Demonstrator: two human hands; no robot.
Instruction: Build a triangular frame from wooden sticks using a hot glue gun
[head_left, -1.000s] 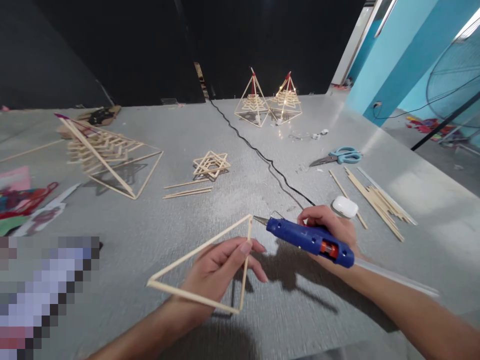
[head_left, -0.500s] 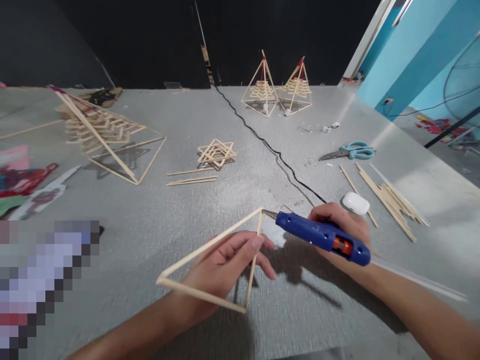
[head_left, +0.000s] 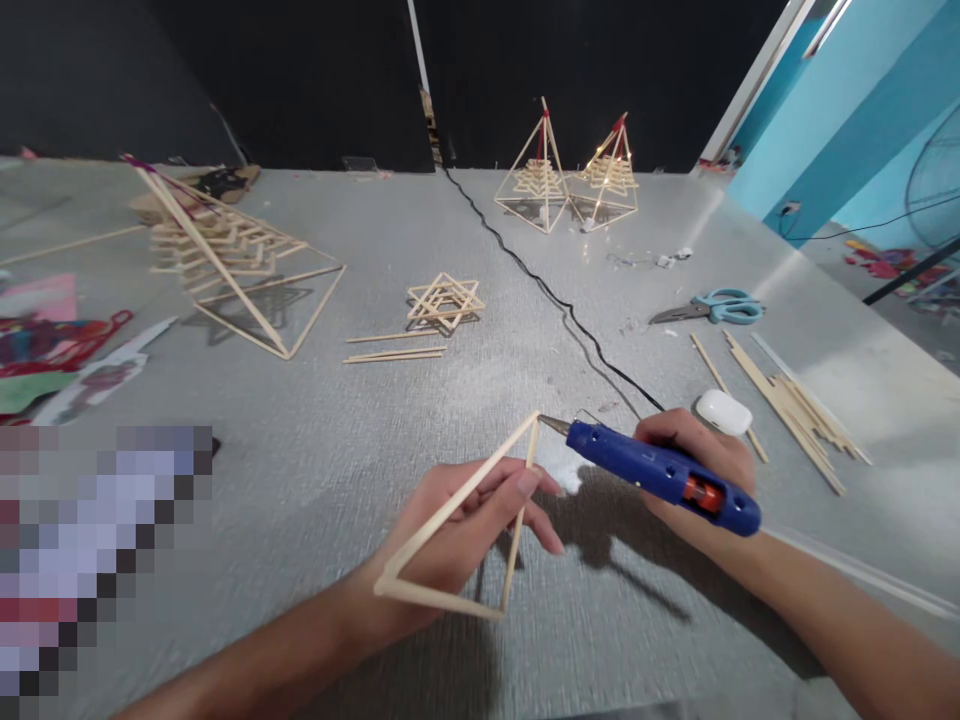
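Note:
My left hand [head_left: 472, 520] pinches one side of a triangle of thin wooden sticks [head_left: 439, 515] between thumb and fingers, holding it above the table. My right hand [head_left: 701, 455] is wrapped around a blue hot glue gun [head_left: 652, 470], a clear glue stick [head_left: 862, 572] trailing from its rear. The gun's metal nozzle meets the triangle's upper corner, or sits right beside it. A black cord [head_left: 574, 310] runs back from near the gun. Beyond my hands lie a star-shaped stack of sticks [head_left: 446, 300] and several loose sticks [head_left: 397, 350].
Two stick pyramids [head_left: 544, 180] stand at the back, and a larger stick frame [head_left: 232, 270] lies at the left. On the right are blue-handled scissors [head_left: 712, 307], a white case [head_left: 724, 411] and a pile of sticks [head_left: 795, 410]. A pixelated patch [head_left: 97, 550] covers the lower left.
The triangle has turned, its left corner swinging right and down, while the nozzle stays at its top corner. The whole view has shifted slightly. Small lights now glow on the right-hand pyramid.

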